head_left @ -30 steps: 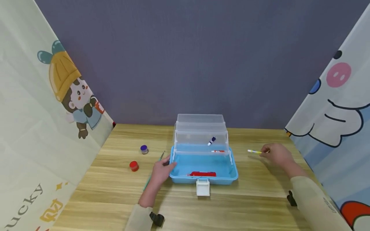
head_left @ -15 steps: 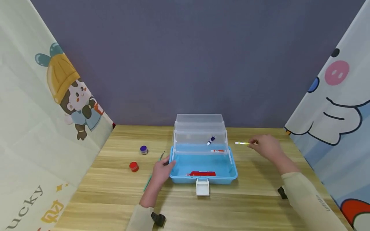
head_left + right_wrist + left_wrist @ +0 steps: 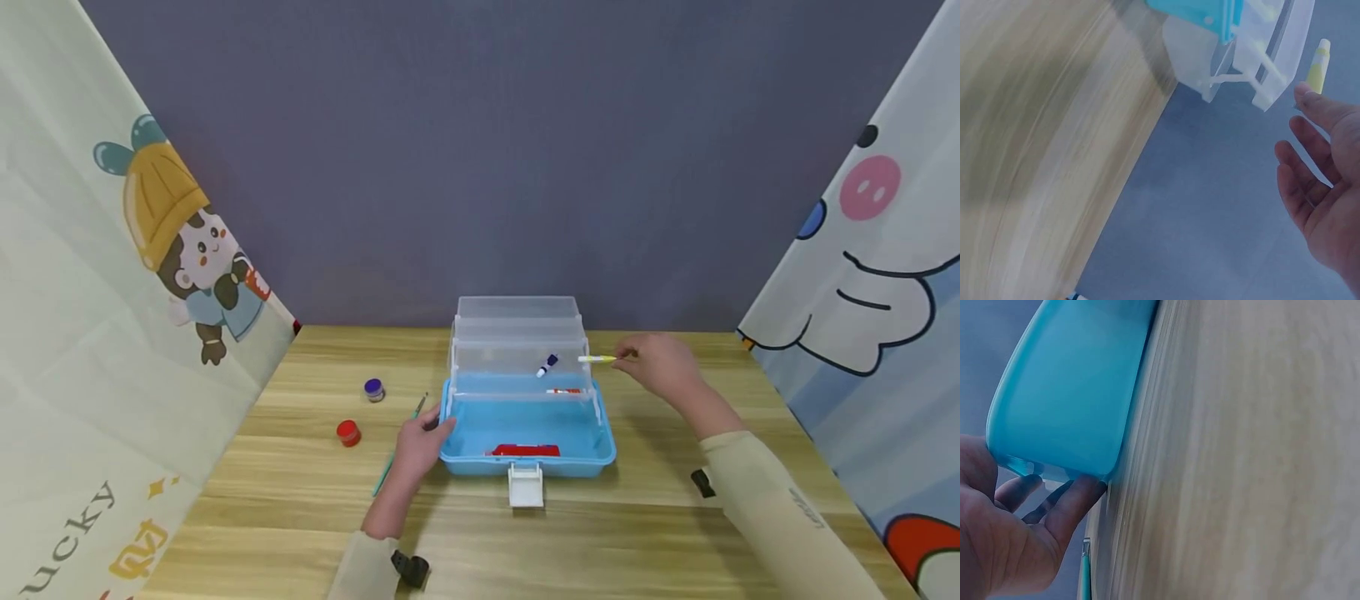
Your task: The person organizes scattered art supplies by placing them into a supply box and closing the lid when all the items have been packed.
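Note:
My right hand (image 3: 660, 365) pinches a small yellow-and-white paint tube (image 3: 597, 359) between thumb and fingertips, at the right side of the raised clear trays (image 3: 517, 358). In the right wrist view the paint tube (image 3: 1318, 65) points upward beside those trays, the other fingers loosely bent. My left hand (image 3: 417, 446) grips the left wall of the open blue storage box (image 3: 480, 425), thumb over the rim. The left wrist view shows its fingers (image 3: 1075, 509) against the box's outer side. Small purple (image 3: 548, 365) and orange-red (image 3: 564, 392) tubes lie in the trays; a red tube (image 3: 527, 451) lies in the base.
A purple-lidded jar (image 3: 373, 389) and a red-lidded jar (image 3: 348, 432) stand on the wooden table (image 3: 600, 542), left of the box. A teal paintbrush (image 3: 384, 475) lies partly behind my left forearm. The box's white latch (image 3: 526, 487) hangs at the front.
My right hand has moved left and away from me with the yellow paint tube, from the table on the right to the trays. My left hand stays on the box.

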`<move>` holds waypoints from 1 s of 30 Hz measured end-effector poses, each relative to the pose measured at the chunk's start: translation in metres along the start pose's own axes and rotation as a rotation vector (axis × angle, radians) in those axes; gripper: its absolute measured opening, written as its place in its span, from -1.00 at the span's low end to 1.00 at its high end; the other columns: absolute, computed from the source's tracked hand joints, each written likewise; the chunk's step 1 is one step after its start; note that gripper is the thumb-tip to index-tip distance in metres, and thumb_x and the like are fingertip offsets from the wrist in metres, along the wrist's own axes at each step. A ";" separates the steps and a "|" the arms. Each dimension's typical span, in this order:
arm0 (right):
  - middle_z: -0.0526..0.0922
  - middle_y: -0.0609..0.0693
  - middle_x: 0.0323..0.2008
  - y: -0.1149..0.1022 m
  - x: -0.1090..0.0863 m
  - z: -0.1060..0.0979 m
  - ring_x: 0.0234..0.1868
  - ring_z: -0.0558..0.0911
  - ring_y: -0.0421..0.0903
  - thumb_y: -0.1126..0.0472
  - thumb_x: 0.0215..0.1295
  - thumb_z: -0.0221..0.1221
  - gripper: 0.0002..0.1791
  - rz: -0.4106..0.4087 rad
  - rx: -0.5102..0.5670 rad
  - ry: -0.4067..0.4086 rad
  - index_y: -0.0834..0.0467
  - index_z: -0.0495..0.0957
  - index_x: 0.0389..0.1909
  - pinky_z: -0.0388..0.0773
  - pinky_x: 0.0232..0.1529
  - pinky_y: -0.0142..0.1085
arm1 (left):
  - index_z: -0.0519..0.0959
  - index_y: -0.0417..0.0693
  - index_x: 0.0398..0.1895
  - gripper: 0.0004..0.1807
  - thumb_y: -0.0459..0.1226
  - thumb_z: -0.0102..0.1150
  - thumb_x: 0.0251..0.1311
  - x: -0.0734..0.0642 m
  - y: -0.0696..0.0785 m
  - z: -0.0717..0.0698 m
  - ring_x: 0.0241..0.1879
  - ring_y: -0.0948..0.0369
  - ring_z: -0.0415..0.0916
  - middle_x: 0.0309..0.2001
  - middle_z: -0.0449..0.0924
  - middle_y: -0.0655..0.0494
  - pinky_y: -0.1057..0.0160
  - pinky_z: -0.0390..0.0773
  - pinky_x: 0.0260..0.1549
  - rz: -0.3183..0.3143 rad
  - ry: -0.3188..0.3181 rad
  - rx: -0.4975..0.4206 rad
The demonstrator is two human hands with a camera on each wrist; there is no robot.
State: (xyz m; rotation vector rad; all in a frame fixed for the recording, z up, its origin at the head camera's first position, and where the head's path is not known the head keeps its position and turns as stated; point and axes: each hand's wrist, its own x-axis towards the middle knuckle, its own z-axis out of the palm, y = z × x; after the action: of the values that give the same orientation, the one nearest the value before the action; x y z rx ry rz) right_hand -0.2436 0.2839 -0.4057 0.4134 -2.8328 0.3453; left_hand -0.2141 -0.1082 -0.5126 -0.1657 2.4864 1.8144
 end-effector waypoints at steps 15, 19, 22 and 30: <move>0.71 -0.08 -0.39 -0.031 0.017 0.002 -0.43 0.61 -0.11 0.14 0.14 0.39 -0.92 -0.006 0.024 -0.030 0.05 0.73 -0.36 0.55 -0.51 -0.17 | 0.51 -0.05 0.24 -0.47 -0.14 0.31 0.21 -0.001 0.001 0.000 0.31 -0.06 0.27 0.26 0.43 -0.07 -0.05 0.35 0.19 -0.015 0.009 -0.007; 0.70 -0.09 -0.39 -0.036 0.018 0.005 -0.45 0.60 -0.13 0.14 0.15 0.39 -0.92 -0.012 0.029 -0.014 0.04 0.73 -0.36 0.54 -0.52 -0.17 | 0.51 -0.05 0.24 -0.47 -0.14 0.31 0.21 0.000 0.001 -0.001 0.30 -0.09 0.27 0.26 0.43 -0.10 -0.06 0.35 0.18 -0.010 0.004 -0.001; 0.70 -0.11 -0.39 -0.039 0.019 0.006 -0.45 0.59 -0.14 0.13 0.15 0.39 -0.92 -0.019 0.036 -0.007 0.03 0.73 -0.35 0.54 -0.51 -0.19 | 0.51 -0.05 0.24 -0.48 -0.15 0.30 0.22 0.001 0.001 -0.002 0.31 -0.09 0.26 0.26 0.42 -0.12 -0.07 0.34 0.19 -0.002 -0.004 -0.004; 0.71 -0.10 -0.39 -0.045 0.020 0.009 -0.43 0.62 -0.13 0.13 0.15 0.39 -0.89 -0.052 0.053 0.012 0.05 0.73 -0.34 0.58 -0.46 -0.17 | 0.50 -0.07 0.24 -0.46 -0.15 0.32 0.20 0.000 -0.001 -0.001 0.30 -0.06 0.28 0.26 0.42 -0.10 -0.01 0.37 0.18 0.007 -0.016 -0.021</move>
State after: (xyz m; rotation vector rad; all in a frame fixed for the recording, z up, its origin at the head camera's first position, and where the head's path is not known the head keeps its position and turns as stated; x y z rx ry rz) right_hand -0.2499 0.2351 -0.3994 0.4930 -2.8010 0.4120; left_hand -0.2139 -0.1094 -0.5128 -0.1430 2.4613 1.8382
